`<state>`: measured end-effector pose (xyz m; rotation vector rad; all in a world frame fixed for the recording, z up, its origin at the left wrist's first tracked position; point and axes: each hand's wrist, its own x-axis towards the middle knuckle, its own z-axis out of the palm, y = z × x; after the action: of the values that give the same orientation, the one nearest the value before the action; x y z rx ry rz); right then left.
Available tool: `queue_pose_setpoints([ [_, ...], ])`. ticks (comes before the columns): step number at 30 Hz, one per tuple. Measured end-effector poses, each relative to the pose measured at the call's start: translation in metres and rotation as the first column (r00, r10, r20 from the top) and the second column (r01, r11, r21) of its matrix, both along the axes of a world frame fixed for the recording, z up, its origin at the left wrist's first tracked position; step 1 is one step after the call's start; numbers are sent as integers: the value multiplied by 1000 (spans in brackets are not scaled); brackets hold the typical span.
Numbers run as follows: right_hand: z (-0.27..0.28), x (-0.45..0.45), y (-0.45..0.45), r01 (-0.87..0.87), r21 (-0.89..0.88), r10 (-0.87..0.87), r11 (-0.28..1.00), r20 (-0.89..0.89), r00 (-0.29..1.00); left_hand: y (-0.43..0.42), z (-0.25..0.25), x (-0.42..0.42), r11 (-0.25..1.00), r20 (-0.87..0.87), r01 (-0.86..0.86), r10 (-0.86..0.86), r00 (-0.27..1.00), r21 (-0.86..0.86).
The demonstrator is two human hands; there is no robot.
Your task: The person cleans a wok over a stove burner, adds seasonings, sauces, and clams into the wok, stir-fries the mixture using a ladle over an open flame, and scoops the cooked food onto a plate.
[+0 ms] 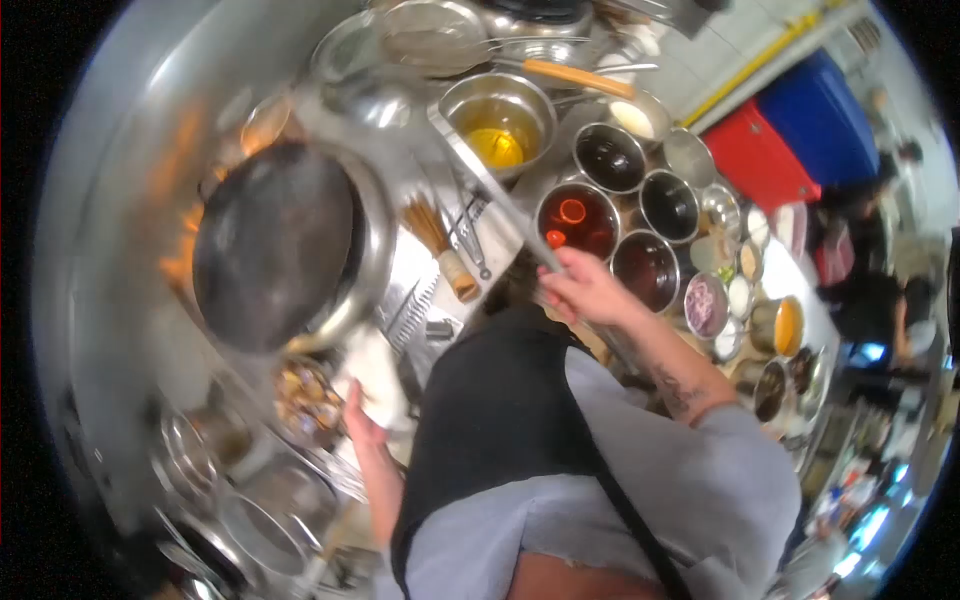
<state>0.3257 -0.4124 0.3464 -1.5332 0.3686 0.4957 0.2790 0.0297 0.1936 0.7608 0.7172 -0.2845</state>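
Note:
My right hand (578,285) is closed around the long metal handle of what looks like a ladle (500,195). Its blurred silvery bowl reaches toward the back of the stove. A white cloth (375,385) lies between my left hand (364,415) and the near rim of a dark wok (275,245). The left fingers seem closed on this cloth, though it partly hides them. The wok looks bare inside and sits over the burner. Orange flames (187,250) show along its far left side.
A pot of yellow oil (500,135) stands ahead, with strainers (435,38) behind it. Pots of dark and red liquid (578,222) line the right side. A bamboo brush (445,250) lies between. Near my left hand is a bowl of chopped food (305,398). Other people are farther right.

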Motion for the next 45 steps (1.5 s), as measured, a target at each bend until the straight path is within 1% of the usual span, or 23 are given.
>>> queue_pose_setpoints([
  [1,15,-4,-10,-4,-53,5,999,5,1000,-8,10,8,993,38,-16,21,999,-114],
  [2,29,-9,-16,19,-43,-19,999,14,1000,-8,6,15,996,74,-35,41,996,-85],
  [3,42,-13,-20,48,-35,-47,998,26,999,-10,4,23,989,92,-69,81,992,-134],
  [4,53,-13,-19,60,-109,-59,992,13,998,-17,17,32,970,112,-78,106,988,-230],
  [5,46,-14,-24,56,-168,-50,984,38,998,-24,33,40,972,110,-110,135,985,-206],
  [7,27,-11,-33,75,-267,-48,961,109,993,-27,51,50,968,130,-113,144,981,-225],
  [8,30,-10,-34,80,-364,-49,928,93,994,-26,47,50,971,138,-116,147,980,-209],
  [10,32,-1,-34,71,-402,-61,913,39,997,-20,43,51,980,156,-111,138,978,-168],
  [11,33,2,-34,71,-418,-72,906,13,997,-19,42,49,992,187,-111,122,975,-65],
  [12,32,5,-33,61,-503,-69,862,2,998,-20,44,46,993,216,-113,102,971,39],
  [13,28,8,-34,47,-532,-50,846,8,999,-22,46,42,983,242,-115,78,967,143],
  [14,23,14,-38,33,-560,-31,828,13,999,-22,47,39,973,208,-138,99,973,184],
  [18,23,39,-41,-17,-633,37,774,19,999,-24,49,36,972,203,-166,131,970,165],
  [21,34,56,-40,-73,-588,52,806,-54,997,-23,53,40,976,204,-180,153,967,123],
  [24,37,68,-47,12,-388,-53,922,-95,994,-21,62,51,982,187,-183,173,967,39],
  [26,42,73,-49,73,-247,-106,966,-124,987,-21,70,60,980,174,-200,200,964,-18],
  [29,50,78,-50,103,-182,-128,978,-132,983,-20,79,75,978,183,-203,207,961,-38],
  [30,55,80,-45,62,-242,-100,968,-148,984,-24,91,78,977,183,-211,212,960,-25],
  [33,46,90,-42,-49,-407,-7,912,-135,991,-24,93,89,976,173,-218,218,960,-16],
  [36,39,98,-47,-48,-388,-9,920,-143,990,-18,90,95,986,144,-154,161,976,-60],
  [39,47,92,-47,45,-270,-83,962,-131,988,-17,84,89,983,145,-182,183,972,-19],
  [42,64,75,-44,150,-174,-169,973,-96,981,-24,100,80,977,112,-209,212,971,-39],
  [45,76,67,-45,214,-84,-222,973,-107,969,-22,89,85,979,165,-191,200,966,-71],
])
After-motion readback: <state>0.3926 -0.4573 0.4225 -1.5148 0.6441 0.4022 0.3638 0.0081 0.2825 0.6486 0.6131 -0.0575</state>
